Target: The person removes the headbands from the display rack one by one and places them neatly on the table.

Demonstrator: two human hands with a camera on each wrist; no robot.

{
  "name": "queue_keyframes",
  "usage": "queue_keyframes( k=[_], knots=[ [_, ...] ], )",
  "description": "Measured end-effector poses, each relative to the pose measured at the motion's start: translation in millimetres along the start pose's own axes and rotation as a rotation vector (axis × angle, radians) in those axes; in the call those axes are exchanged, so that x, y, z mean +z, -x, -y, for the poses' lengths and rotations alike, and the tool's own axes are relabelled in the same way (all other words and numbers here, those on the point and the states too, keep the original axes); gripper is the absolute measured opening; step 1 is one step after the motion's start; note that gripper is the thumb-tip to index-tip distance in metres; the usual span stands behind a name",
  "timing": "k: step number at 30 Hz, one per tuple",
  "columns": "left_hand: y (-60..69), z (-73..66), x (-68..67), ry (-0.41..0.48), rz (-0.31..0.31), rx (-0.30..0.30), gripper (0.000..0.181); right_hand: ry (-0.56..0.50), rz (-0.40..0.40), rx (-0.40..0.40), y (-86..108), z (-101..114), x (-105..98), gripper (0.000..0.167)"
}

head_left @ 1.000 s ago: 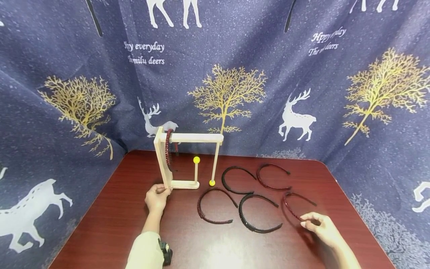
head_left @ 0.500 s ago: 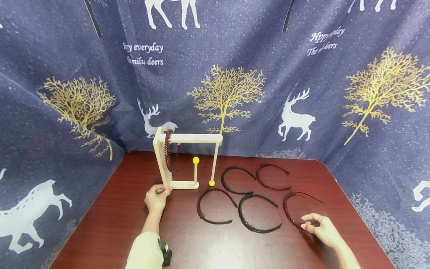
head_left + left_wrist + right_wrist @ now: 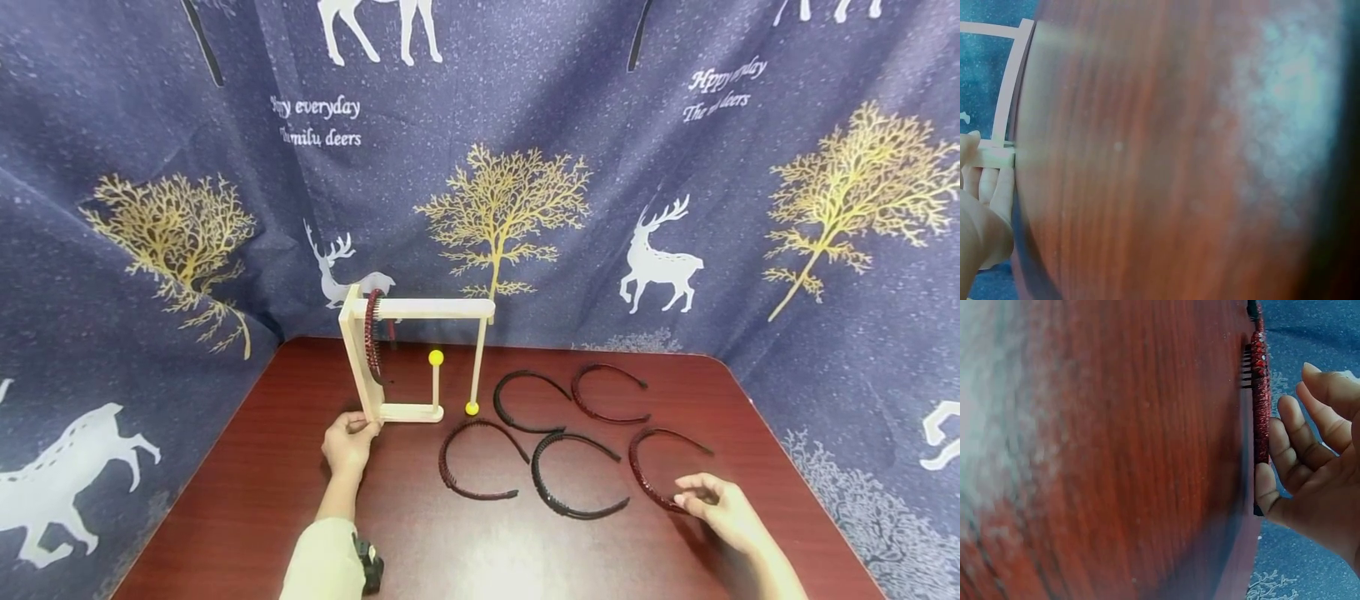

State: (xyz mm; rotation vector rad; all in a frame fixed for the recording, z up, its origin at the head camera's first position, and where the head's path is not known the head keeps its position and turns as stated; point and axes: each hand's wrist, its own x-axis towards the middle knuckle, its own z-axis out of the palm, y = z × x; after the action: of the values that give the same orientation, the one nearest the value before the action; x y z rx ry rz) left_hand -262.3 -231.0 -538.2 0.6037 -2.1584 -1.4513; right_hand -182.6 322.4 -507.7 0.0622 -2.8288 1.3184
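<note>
My left hand (image 3: 348,446) grips the lower corner of a pale wooden stand (image 3: 360,358) on the left half of the table. In the left wrist view, its fingers (image 3: 1002,194) lie against the wood. A beaded dark red headband (image 3: 372,337) with comb teeth hangs over the stand's upper bar (image 3: 435,309), close to the upright. At the right, my right hand (image 3: 723,510) pinches one end of a dark red glittery headband (image 3: 641,475). The right wrist view has this headband (image 3: 1261,412) edge-on, its teeth pointing toward the table, with fingers at its lower end.
Between the hands lie a toothed dark red headband (image 3: 445,467) and a black headband (image 3: 543,492). Behind them are another black headband (image 3: 502,408) and a dark red one (image 3: 581,404). Rods tipped with yellow balls (image 3: 436,357) stick out from the stand. A patterned cloth (image 3: 570,275) hangs behind the table.
The headband in my right hand has tipped down toward the table and shifted, its far end swinging right, then slightly back left. My left hand stays on the stand.
</note>
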Motion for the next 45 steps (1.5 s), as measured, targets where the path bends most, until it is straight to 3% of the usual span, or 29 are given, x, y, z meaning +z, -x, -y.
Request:
queue_keyframes(
  k=[6, 13, 19, 25, 30, 39, 45],
  knots=[
    [2.7, -0.4, 0.2, -0.003, -0.007, 0.007, 0.026, -0.055, -0.027, -0.026, -1.1, 11.3, 0.2, 0.028],
    [2.2, 0.5, 0.2, -0.008, -0.012, 0.021, 0.025, -0.189, 0.001, -0.098, -13.0, 36.2, 7.0, 0.03],
    [-0.8, 1.3, -0.4, -0.007, -0.004, 0.027, 0.026, -0.206, 0.011, -0.254, -27.4, 57.8, 19.5, 0.021],
    [0.3, -0.5, -0.2, -0.008, 0.011, 0.011, 0.027, -0.219, 0.059, -0.27, -43.9, 72.4, 31.4, 0.023],
    [0.8, -0.1, -1.3, -0.009, 0.003, 0.009, 0.027, -0.321, 0.105, -0.331, -53.2, 95.7, 41.4, 0.027],
    [0.6, 2.4, -0.9, 0.002, 0.0, 0.018, 0.027, -0.368, 0.145, -0.371, -51.4, 152.8, 56.5, 0.027],
    [-0.3, 2.2, 0.4, 0.004, 0.001, 0.017, 0.026, -0.394, 0.184, -0.412, -56.9, 176.1, 67.2, 0.027]
  ],
)
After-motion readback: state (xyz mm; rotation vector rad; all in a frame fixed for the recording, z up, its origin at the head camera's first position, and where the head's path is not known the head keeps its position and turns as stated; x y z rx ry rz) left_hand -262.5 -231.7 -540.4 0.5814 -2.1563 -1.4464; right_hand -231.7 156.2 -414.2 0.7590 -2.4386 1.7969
